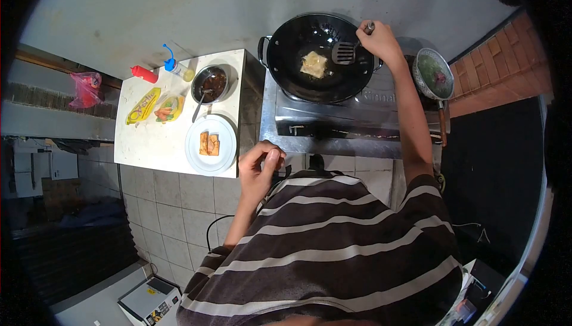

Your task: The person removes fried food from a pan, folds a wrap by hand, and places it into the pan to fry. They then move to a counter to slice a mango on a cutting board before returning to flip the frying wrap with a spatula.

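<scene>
My right hand [379, 41] is wrapped round the handle of a slotted spatula [344, 53], whose blade is over the right side of a black wok [298, 85]. A pale, folded square of food [314, 64] lies in the wok, left of the blade and apart from it. My left hand [262, 165] hangs close to my body in a loose fist, with nothing seen in it. Nearest to that hand is a white plate [225, 162] with browned, folded pieces of food [209, 144] on it.
The wok sits on a steel gas stove [333, 120]. To its right rests a strainer [434, 76] with greens. On the white table [149, 153] are a steel bowl [210, 85] of dark sauce with a spoon, a red bottle [144, 74], a blue-topped bottle [173, 67] and a yellow packet [143, 106].
</scene>
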Motion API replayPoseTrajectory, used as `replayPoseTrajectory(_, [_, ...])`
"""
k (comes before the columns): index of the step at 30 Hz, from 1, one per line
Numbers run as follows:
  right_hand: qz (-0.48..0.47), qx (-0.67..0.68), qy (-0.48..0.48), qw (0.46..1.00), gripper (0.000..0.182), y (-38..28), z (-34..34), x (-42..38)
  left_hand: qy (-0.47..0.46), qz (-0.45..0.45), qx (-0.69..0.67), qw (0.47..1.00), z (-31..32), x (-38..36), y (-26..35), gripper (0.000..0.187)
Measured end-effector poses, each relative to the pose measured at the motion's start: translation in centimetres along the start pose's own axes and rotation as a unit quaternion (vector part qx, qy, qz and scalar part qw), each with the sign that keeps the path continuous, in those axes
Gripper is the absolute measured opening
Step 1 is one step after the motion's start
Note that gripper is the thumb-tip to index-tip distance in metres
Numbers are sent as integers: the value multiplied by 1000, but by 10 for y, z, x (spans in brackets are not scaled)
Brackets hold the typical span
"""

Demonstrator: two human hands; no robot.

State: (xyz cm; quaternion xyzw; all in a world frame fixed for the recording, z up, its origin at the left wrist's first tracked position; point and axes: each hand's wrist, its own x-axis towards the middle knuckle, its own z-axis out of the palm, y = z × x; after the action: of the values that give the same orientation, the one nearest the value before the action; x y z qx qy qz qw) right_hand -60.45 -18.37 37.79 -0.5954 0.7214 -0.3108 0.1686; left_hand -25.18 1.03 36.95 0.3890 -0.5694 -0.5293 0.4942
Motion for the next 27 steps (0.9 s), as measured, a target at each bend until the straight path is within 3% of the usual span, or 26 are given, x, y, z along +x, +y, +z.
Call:
replayPoseTrajectory(7, [45, -60, -46, 996, 29, -8, 8, -7, -6, 2, 0, 1000, 0, 0, -2, 16])
replayPoseTrajectory(11, [18, -104, -31, 994, 31, -2, 16, -4, -1, 1, -4, 1000, 0, 0, -1, 16])
replayPoseTrajectory(17, [61, -46, -46, 996, 27, 11, 17, 4, -15, 0, 21, 1000, -2, -1, -1, 16])
replayPoseTrajectory(19, [130, 6, -89, 988, 33, 14, 15, 6, 5, -4, -5, 1000, -2, -1, -1, 16])
replayPoseTrajectory(27, [119, 75, -130, 982, 24, 26, 13, 4, 4, 2, -3, 1000, -3, 0, 0, 16])
